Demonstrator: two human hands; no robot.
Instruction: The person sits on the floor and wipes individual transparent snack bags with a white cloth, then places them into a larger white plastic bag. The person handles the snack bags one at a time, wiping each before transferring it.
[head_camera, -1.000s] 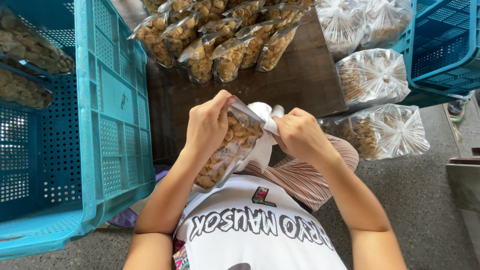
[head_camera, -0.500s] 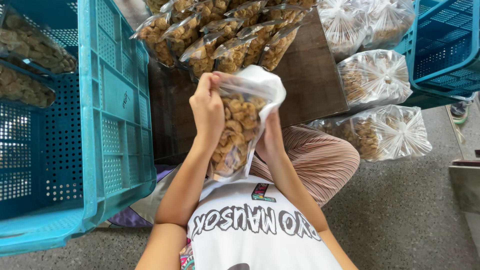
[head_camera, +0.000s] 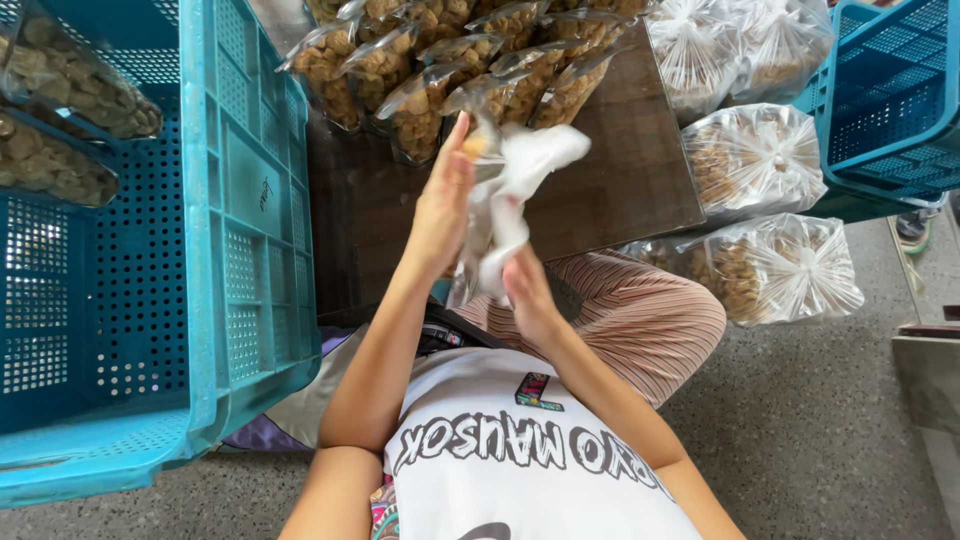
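Observation:
A clear plastic bag of brown snack pieces (head_camera: 505, 195) is up in front of my chest, blurred by motion. My left hand (head_camera: 443, 205) presses flat against its left side with fingers stretched upward. My right hand (head_camera: 528, 293) supports the bag from below. Both hands hold it between them above a dark wooden board (head_camera: 620, 190). A row of several filled snack bags (head_camera: 430, 60) lies on the board's far side, just beyond the held bag.
A large blue plastic crate (head_camera: 150, 250) stands at my left with filled bags inside. Tied clear bags of snacks (head_camera: 755, 160) pile at the right, beside another blue crate (head_camera: 890, 100). Grey floor (head_camera: 820, 420) lies to my right.
The bag went from lying tilted between both hands to being raised upright. Now it is turned edge-on between my palms, with my left hand flat on its side and the right under it.

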